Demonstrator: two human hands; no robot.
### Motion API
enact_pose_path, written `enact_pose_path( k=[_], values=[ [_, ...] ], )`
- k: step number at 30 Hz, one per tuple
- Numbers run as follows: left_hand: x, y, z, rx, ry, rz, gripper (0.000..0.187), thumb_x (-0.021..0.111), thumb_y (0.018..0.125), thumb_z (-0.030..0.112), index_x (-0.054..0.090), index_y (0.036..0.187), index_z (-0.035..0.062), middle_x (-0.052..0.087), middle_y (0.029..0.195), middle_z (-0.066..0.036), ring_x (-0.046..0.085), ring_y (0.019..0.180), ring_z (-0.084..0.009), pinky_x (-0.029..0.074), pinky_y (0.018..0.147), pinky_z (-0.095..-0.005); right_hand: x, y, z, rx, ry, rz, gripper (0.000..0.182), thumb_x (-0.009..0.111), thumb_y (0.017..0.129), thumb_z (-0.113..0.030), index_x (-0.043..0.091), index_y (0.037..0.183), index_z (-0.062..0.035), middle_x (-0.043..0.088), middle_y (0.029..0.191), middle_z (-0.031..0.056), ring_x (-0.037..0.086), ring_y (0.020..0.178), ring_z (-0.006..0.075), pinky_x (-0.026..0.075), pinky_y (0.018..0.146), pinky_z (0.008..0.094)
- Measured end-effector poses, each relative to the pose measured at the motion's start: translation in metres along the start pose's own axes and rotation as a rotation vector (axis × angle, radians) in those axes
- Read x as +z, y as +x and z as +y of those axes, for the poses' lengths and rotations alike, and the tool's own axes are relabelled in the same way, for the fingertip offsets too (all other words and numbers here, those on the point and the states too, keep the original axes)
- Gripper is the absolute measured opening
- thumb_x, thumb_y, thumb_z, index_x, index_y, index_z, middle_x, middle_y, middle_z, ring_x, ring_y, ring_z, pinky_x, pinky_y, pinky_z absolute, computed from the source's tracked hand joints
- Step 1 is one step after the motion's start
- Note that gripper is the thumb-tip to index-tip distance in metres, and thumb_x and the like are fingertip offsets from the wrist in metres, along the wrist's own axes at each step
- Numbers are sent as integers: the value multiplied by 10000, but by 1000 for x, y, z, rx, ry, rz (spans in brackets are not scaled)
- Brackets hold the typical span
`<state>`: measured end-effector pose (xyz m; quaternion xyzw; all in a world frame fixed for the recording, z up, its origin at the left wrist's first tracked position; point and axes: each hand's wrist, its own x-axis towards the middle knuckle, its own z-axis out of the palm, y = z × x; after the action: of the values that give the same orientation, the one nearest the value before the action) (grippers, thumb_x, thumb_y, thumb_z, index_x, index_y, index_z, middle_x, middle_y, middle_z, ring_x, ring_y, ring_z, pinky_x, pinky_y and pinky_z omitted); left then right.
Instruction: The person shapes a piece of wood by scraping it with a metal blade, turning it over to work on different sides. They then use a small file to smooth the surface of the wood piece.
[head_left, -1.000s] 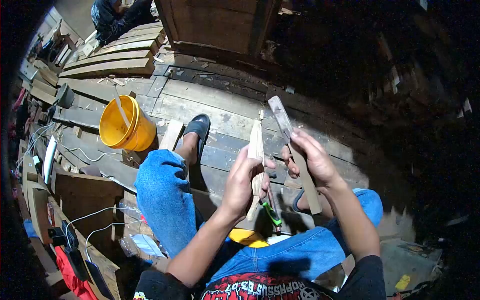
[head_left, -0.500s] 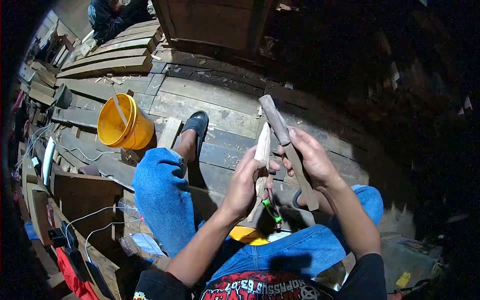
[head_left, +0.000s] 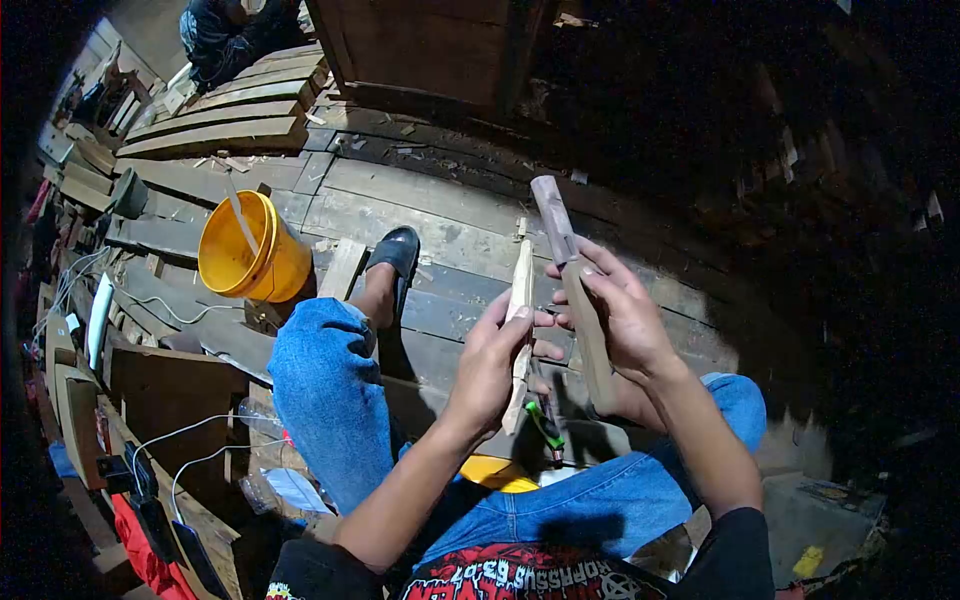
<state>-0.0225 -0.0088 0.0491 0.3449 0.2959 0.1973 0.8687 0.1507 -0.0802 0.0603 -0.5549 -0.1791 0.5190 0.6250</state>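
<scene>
My left hand (head_left: 492,365) is closed around a pale, roughly carved stick of wood (head_left: 523,272), its narrow end pointing up and away from me. Beside it, my right hand (head_left: 628,318) grips a longer wooden piece (head_left: 588,345) with a rounded, greyish top section and a flat brown lower part. The two pieces are held side by side, a small gap between them. Below my hands, between my legs, lies a tool with a bright green and black handle (head_left: 546,425). Something yellow (head_left: 497,473) shows at my lap.
A yellow bucket (head_left: 240,247) with a flat strip standing in it is at the left. Long planks (head_left: 220,137) lie stacked beyond it, near another person (head_left: 220,45). Wood chips litter the plank floor (head_left: 420,210). Cables (head_left: 195,418) run over wooden boards at the lower left.
The longer piece in my right hand has shifted slightly up and right and turned, its flat side now more toward me. The carved stick has turned a little in my left fingers.
</scene>
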Motion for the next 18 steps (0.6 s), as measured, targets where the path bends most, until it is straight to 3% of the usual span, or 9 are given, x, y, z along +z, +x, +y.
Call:
enact_pose_path(
  k=[2, 5, 6, 10, 17, 18],
  values=[
    [-2, 1, -2, 19, -12, 7, 463, 483, 1074, 270, 408, 1481, 62, 627, 1067, -75, 659, 700, -136, 538, 470, -245, 10, -5, -6, 4, -31, 59, 523, 551, 1073, -258, 401, 1540, -78, 645, 1295, 108, 648, 819, 114, 564, 608, 247],
    [-5, -1, -3, 15, -38, -7, 451, 467, 1087, 295, 418, 1469, 59, 617, 1005, -62, 613, 622, -117, 482, 442, -235, 0, -2, -5, -15, -77, -49, 563, 575, 1065, -253, 357, 1543, -50, 663, 1280, 111, 621, 730, 93, 533, 547, 223],
    [-1, -2, 1, -13, 38, 22, 434, 432, 1104, 326, 428, 1460, 78, 597, 947, -48, 553, 571, -104, 432, 429, -238, 2, -1, -1, -53, -134, -27, 535, 562, 1072, -277, 389, 1519, -39, 694, 1219, 105, 594, 666, 71, 496, 513, 208],
    [1, -4, 5, -71, -78, -21, 418, 382, 1119, 359, 424, 1469, 133, 557, 905, -41, 497, 548, -97, 409, 440, -243, 7, -5, -4, -34, -172, 8, 447, 488, 1099, -305, 479, 1466, -50, 725, 1072, 117, 613, 603, 89, 476, 473, 210],
    [3, -5, 3, -42, -77, -29, 434, 381, 1117, 302, 356, 1535, 186, 554, 911, -49, 472, 520, -94, 393, 427, -230, 9, -5, 4, -182, -241, 35, 431, 514, 1094, -268, 514, 1441, -14, 722, 1079, 110, 628, 703, 77, 505, 576, 217],
    [3, -5, 4, -51, -85, -19, 467, 400, 1109, 284, 327, 1562, 202, 563, 912, -48, 474, 515, -89, 388, 421, -222, 6, -4, 7, -210, -278, 30, 432, 587, 1060, -220, 538, 1414, 23, 733, 1086, 98, 608, 775, 59, 526, 632, 221]
  ],
)
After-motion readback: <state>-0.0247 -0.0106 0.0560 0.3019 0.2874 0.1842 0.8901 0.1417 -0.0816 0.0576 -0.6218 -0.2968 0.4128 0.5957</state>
